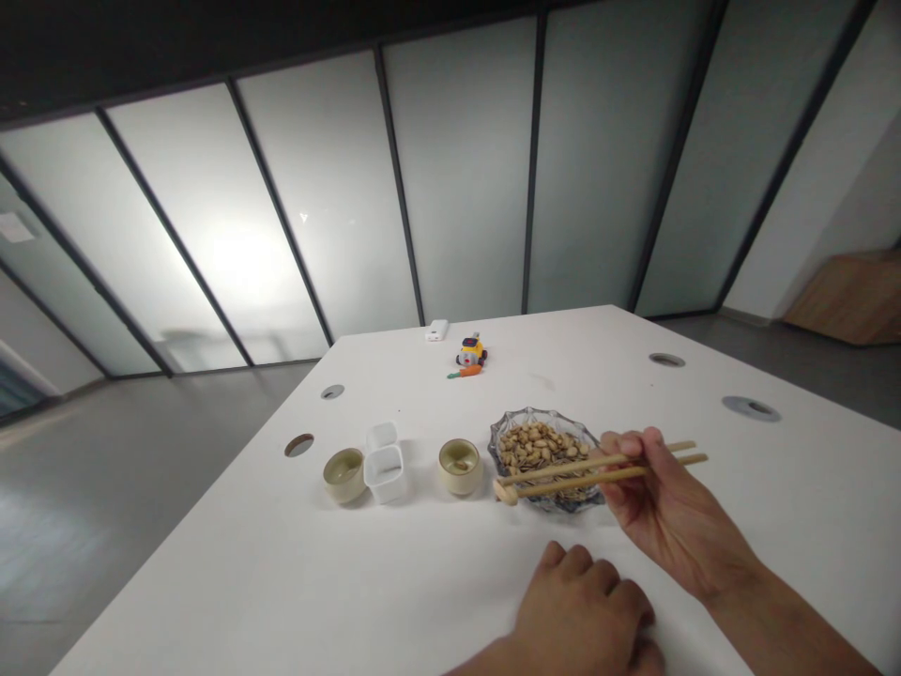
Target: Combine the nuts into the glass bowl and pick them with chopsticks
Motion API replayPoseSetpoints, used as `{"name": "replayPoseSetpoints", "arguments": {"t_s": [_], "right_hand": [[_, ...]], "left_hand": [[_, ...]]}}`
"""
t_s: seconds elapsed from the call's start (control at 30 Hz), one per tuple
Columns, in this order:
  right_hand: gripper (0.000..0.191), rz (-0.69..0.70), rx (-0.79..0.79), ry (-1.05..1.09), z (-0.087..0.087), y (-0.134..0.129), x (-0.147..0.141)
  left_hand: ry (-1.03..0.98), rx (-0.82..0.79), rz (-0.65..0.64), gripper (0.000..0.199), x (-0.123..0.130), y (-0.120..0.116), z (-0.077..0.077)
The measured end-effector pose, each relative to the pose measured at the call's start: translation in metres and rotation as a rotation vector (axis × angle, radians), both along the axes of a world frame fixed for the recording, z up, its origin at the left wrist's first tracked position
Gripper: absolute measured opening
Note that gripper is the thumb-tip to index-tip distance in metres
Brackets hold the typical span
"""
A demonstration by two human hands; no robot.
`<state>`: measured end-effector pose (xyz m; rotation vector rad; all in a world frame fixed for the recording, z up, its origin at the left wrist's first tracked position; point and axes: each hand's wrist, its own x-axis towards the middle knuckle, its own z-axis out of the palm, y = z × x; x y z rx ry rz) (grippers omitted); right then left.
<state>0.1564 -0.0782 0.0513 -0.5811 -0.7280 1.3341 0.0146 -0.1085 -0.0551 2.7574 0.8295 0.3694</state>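
Note:
My right hand [665, 512] grips a pair of wooden chopsticks [584, 472], pointing left. Pinched at their tips is a pale nut [505, 492], which looks like a pistachio. The chopsticks pass over the front of a scalloped clear glass bowl [498, 424], filled with pale nuts [539, 443] and darker striped seeds. Left of the nut stands a small beige cup [461, 477] with a little something at its bottom. My left hand [581, 610] rests on the table with its fingers curled in; nothing shows in it, though its palm is hidden.
Further left are a white plastic container [386, 481] and another beige cup [344, 483]. Toward the back of the white table [394, 582] lie a yellow toy vehicle [473, 351], an orange carrot-like piece [467, 372] and a white box-shaped device [437, 330]. Round holes pierce the tabletop.

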Motion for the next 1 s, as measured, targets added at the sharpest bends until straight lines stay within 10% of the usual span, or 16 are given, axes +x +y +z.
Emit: {"name": "replayPoseSetpoints", "arguments": {"t_s": [0.4,0.77,1.0], "right_hand": [[0.032,-0.359,0.062,-0.214,-0.006,0.016,0.019],[0.037,-0.241,0.141,-0.294,-0.001,0.005,0.007],[0.024,-0.576,0.416,-1.012,-0.014,-0.009,-0.017]], "left_hand": [[0.013,0.034,-0.013,0.035,-0.001,0.000,-0.002],[-0.009,-0.031,0.002,0.035,0.001,0.002,-0.004],[-0.021,-0.071,-0.022,0.037,-0.002,0.004,-0.005]]}}
